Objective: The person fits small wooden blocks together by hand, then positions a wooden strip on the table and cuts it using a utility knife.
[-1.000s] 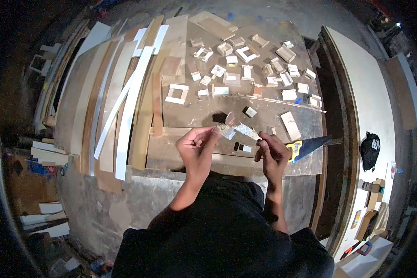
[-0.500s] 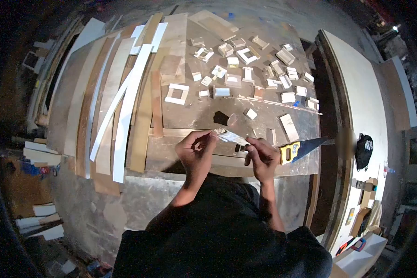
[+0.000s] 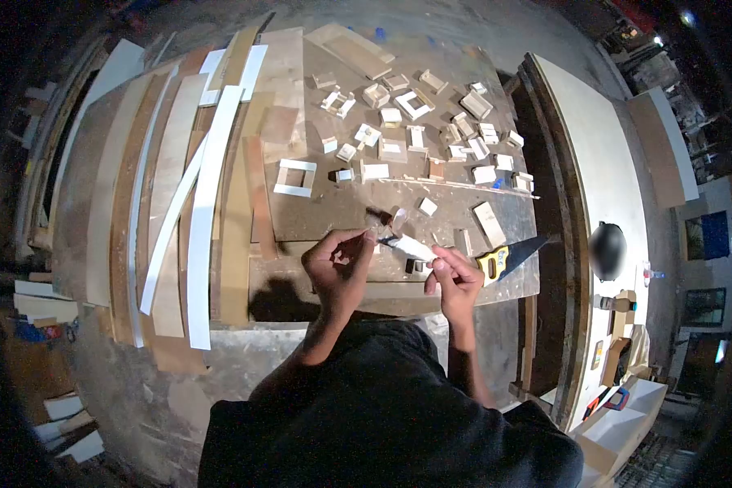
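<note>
In my right hand (image 3: pixel 457 281) a small white elongated piece (image 3: pixel 413 248) is pinched between thumb and fingers, its far end pointing left and up. What kind of piece it is cannot be made out. My left hand (image 3: pixel 336 262) is closed in a pinch beside that far end, thumb against fingertips; anything between them is too small to name. Just beyond the hands stands a small clear container (image 3: pixel 398 218). A small dark object (image 3: pixel 415 266) lies below the white piece. To the right of my right hand rests a handsaw (image 3: pixel 504 259) with a yellow handle.
Many small wooden assemblies (image 3: pixel 415 102) cover the far part of the worktable (image 3: pixel 346 210). Long boards (image 3: pixel 214 220) lie along its left side. A thin wooden strip (image 3: pixel 455 185) crosses the middle. On the right is a pale panel (image 3: pixel 586 138) with a black item (image 3: pixel 607 250).
The view has turned, so the table contents appear shifted left. The white piece has tilted and shows a plainer white face. Both hands keep their pinched shape.
</note>
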Action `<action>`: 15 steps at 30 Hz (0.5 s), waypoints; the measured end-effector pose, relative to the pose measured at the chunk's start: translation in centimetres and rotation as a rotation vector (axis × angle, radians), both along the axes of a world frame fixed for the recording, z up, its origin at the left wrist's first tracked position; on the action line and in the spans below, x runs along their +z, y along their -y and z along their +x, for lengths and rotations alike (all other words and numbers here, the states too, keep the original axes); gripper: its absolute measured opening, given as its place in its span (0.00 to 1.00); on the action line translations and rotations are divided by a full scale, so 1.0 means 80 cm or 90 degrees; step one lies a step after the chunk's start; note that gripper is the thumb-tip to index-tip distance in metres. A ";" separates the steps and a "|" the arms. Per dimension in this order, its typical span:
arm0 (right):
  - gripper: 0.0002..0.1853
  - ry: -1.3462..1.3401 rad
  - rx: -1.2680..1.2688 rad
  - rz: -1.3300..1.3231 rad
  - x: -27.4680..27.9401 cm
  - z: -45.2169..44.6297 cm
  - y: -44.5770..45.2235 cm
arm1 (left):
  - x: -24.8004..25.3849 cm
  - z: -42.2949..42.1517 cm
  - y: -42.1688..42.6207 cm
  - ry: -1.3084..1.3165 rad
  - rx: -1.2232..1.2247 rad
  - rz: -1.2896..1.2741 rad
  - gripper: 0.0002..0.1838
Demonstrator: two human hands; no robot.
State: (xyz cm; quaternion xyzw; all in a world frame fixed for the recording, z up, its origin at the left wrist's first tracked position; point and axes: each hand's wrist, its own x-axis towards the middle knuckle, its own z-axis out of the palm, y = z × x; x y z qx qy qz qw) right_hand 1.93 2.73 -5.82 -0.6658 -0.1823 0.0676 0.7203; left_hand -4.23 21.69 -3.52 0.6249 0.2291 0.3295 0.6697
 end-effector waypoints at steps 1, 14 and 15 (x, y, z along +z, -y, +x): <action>0.12 -0.002 -0.002 -0.005 -0.001 -0.003 -0.003 | 0.000 0.002 -0.005 0.001 -0.002 -0.004 0.07; 0.13 0.006 -0.041 -0.015 0.005 -0.022 -0.026 | -0.010 -0.007 -0.043 0.031 -0.012 -0.068 0.05; 0.13 0.007 -0.038 -0.016 0.008 -0.021 -0.032 | -0.005 -0.008 -0.046 0.033 -0.009 -0.070 0.05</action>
